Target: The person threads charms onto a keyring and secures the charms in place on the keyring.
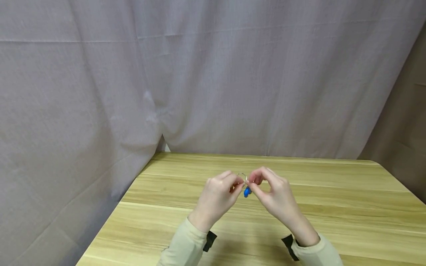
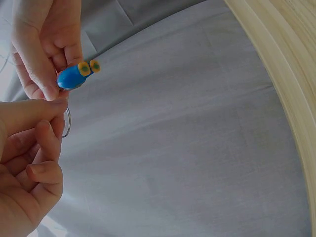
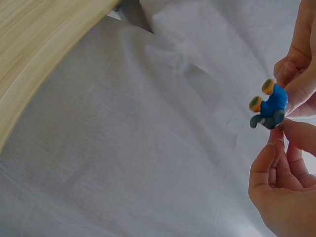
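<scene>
The left hand [image 1: 215, 192], left of the small blue elephant-shaped figurine [image 3: 278, 101] between both hands, pinches a thin silvery metal ring [image 2: 69, 122]; right of it, the right hand [image 1: 279, 195] pinches near its grey head [image 3: 271, 121], exact contact hidden. A slack pinch on such thin metal could drop it.

The place looks like a screened corner, perhaps in a studio or a lab; which of these 2, I cannot tell. Greyish cloth [image 1: 213, 92] hangs in loose folds behind the bench [image 1: 332, 192] and also along its left and right sides, with crease lines across it. The bench has a pale wood-grain top with a rounded corner.
</scene>
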